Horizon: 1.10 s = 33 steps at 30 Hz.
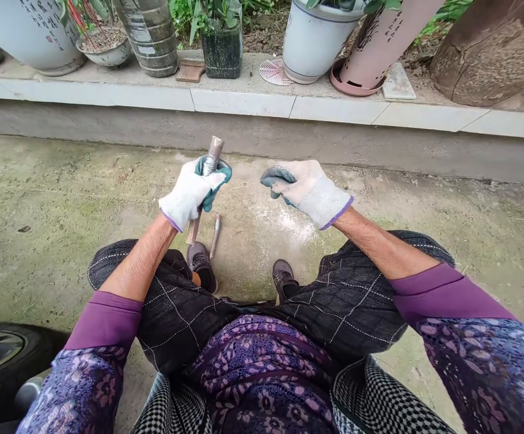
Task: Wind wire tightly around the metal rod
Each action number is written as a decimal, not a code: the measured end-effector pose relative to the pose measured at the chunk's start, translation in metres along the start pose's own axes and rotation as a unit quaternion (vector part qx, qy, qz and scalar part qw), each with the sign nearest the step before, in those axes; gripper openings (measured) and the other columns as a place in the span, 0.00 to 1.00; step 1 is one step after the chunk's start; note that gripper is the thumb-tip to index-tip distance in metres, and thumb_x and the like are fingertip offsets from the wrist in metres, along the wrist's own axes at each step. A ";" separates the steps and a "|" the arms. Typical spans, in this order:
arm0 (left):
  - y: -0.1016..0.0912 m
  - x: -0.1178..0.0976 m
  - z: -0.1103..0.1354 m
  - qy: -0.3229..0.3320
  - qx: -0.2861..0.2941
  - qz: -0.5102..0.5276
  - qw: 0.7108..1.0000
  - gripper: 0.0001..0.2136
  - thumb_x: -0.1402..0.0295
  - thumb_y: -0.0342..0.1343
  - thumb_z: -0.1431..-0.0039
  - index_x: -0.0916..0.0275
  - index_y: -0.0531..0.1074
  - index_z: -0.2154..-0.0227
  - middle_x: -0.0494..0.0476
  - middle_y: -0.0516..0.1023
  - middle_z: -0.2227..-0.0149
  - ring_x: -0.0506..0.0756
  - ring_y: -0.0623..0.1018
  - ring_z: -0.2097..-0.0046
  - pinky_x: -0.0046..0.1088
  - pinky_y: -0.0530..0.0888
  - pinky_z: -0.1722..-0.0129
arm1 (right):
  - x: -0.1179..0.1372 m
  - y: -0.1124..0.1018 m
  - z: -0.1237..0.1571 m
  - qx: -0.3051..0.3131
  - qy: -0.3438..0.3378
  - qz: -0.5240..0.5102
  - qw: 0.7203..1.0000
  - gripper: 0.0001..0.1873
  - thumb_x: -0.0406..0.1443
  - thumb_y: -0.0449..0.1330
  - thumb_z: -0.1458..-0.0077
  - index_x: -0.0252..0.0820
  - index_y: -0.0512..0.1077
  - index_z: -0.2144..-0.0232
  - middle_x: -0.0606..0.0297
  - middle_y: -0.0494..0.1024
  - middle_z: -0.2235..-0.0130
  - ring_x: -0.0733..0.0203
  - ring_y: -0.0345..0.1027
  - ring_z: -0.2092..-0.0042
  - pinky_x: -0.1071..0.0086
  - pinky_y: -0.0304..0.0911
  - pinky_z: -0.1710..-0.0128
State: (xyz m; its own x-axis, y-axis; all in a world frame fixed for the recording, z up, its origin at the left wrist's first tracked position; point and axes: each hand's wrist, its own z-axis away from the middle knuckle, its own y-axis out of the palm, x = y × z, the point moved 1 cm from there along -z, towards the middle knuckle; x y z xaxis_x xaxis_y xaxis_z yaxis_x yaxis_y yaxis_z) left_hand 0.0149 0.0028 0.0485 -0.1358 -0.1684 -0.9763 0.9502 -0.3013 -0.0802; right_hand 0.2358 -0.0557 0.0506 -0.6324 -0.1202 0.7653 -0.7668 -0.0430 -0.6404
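My left hand [196, 188], in a white glove with green-coated palm and fingers, is wrapped around a wooden stick [215, 146]. The stick leans upright, its lower end showing below the fist. Silvery wire [211, 164] appears coiled around it just above the fingers. My right hand [305, 185], gloved alike, hovers to the right, apart from the stick, with its fingers curled together; whatever they may pinch is too small or hidden to make out. On the concrete between my feet, nearer the left shoe, lies a second, shorter stick [215, 236] with a silvery band near its top.
Beyond my hands runs a low tiled ledge [244, 103] bearing several plant pots, among them a white pot [318, 45] and a pink pot [379, 48]. A big brown log or stump [492, 60] stands far right. A vehicle tyre [13, 367] is at lower left.
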 end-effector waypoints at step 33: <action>0.012 0.057 0.048 -0.113 0.030 0.060 0.991 0.11 0.63 0.68 0.50 0.62 0.73 0.73 0.45 0.67 0.86 0.47 0.64 0.87 0.22 0.63 0.86 | 0.027 0.069 -0.010 0.172 -0.089 0.141 0.971 0.07 0.33 0.63 0.45 0.41 0.75 0.62 0.58 0.82 0.60 0.55 0.72 0.61 0.66 0.61 0.62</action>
State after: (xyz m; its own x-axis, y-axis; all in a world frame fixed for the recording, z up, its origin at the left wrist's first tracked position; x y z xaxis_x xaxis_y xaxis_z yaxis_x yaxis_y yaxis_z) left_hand 0.0054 -0.0553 0.0015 -0.0895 -0.4103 -0.9075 0.9459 -0.3203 0.0515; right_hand 0.1645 -0.0520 0.0278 -0.7587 -0.3438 0.5533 -0.4648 -0.3093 -0.8296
